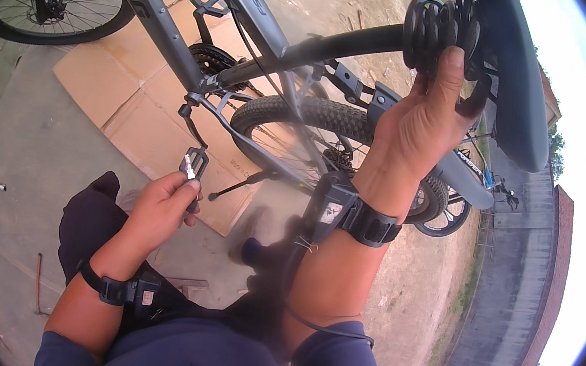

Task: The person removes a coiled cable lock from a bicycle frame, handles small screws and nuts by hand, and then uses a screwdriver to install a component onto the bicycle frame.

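Note:
My left hand [164, 209] is closed on a small silver key [189, 167] with a dark head, pinched between thumb and fingers. Just behind the key is a pedal [201, 157] of a grey bicycle [158, 31]. Up at the saddle [521, 79], my right hand [421, 118] grips a black coiled cable lock [435, 36], thumb pointing up across the coils. The lock sits by the seat post [346, 47], and some of my right fingers are hidden behind it. Each forearm wears a black strap with a small box.
Flattened cardboard [99, 90] lies beneath the bicycle, whose kickstand [243, 184] is down. The rear wheel [305, 115] and front wheel [7, 9] stand beyond my hands. Another bicycle [453, 216] is farther right, before a grey wall [498, 303]. A thin rod [39, 283] lies at lower left.

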`<state>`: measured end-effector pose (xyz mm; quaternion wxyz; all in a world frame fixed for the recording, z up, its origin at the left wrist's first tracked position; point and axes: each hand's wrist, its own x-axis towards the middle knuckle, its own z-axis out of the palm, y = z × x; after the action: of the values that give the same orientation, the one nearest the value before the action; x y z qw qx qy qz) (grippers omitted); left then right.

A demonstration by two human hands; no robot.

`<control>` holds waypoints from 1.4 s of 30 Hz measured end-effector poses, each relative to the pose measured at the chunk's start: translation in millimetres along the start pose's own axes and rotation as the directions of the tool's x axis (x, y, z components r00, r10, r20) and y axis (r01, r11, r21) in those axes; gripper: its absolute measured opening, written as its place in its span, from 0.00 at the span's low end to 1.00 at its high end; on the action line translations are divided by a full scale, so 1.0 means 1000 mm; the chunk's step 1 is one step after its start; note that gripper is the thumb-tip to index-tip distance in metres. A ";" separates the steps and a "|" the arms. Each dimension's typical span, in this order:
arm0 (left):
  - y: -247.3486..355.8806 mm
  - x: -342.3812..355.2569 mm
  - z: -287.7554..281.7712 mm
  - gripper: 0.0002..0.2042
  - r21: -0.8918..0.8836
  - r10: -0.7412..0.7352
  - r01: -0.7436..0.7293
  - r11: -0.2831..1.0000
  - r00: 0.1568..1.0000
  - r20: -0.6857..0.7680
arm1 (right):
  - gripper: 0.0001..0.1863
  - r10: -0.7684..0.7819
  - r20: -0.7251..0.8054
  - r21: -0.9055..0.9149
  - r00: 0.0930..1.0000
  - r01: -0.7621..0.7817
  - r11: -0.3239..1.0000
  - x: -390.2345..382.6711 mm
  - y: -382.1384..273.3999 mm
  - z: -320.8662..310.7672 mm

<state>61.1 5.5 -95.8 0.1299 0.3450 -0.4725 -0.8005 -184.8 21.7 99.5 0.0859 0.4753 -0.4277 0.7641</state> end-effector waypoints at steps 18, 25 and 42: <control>0.006 -0.006 -0.005 0.11 -0.019 -0.018 0.019 1.000 0.999 0.037 | 0.23 -0.096 0.182 -0.304 0.979 0.149 0.941 0.009 0.012 -0.051; 0.003 -0.004 0.000 0.11 -0.030 0.008 -0.008 1.000 1.000 0.008 | 0.17 -0.064 0.259 -0.417 0.964 0.171 0.892 0.017 -0.002 -0.069; 0.003 -0.003 -0.003 0.11 -0.007 0.024 -0.024 1.000 0.999 -0.026 | 0.17 -0.303 0.296 -0.768 0.906 0.414 0.489 0.007 0.002 -0.071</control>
<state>64.9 3.5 -92.7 0.1470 0.3492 -0.4718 -0.7961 -236.0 71.0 90.8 0.4264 0.5047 -0.6261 0.4142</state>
